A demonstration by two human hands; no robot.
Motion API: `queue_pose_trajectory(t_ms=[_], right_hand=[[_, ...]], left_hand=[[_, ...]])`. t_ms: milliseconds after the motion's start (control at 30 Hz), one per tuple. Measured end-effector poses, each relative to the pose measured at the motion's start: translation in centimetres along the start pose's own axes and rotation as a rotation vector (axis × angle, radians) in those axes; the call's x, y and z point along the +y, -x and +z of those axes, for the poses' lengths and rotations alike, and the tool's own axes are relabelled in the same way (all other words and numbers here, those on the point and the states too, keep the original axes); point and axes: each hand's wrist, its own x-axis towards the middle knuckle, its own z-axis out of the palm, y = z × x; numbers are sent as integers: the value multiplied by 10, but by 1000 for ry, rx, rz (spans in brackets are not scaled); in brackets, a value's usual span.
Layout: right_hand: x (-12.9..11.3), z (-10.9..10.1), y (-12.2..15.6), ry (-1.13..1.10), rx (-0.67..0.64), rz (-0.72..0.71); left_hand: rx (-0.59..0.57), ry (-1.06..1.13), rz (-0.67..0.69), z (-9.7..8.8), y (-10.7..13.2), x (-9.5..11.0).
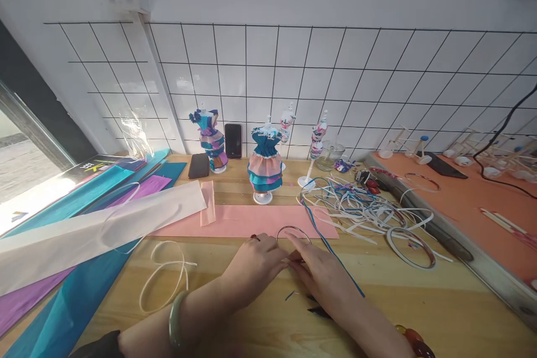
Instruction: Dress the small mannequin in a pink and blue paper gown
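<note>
Both hands meet low in the middle of the wooden table [419, 313]. My left hand [254, 263] is curled, fingers closed against a thin metal ring [292, 229] that stands at the near edge of a long pink paper strip [251, 220]. My right hand [321, 274] lies beside it, fingers pressed together at the ring's base. What the fingertips pinch is hidden. A blue cord [331, 249] runs past my right hand. A dark scrap [319, 311] lies under my right wrist.
Three small dress mannikins [265, 165] stand at the back with two phones [232, 141] and a glass [330, 155]. A tangle of white and blue strips [364, 207] lies right. Blue, purple and white paper sheets [84, 229] cover the left. An orange board [474, 201] is far right.
</note>
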Motion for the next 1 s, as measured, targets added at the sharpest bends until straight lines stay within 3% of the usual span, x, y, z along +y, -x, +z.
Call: queue_pose_trajectory(t_ms=[200, 467, 633, 833, 900, 1000], right_hand=[[4, 6, 1, -8, -2, -50], [10, 4, 5, 28, -15, -130], [11, -2, 4, 69, 2, -147], [16, 1, 11, 62, -95, -74], [20, 3, 13, 47, -153, -58], [26, 4, 15, 54, -137, -85]], left_hand=[[74, -76, 98, 13, 2, -9], [-97, -119, 16, 6, 0, -7], [-91, -87, 97, 7, 2, -7], [-138, -150, 157, 10, 1, -8], [-126, -100, 162, 7, 0, -8], [-116, 95, 100, -3, 0, -9]])
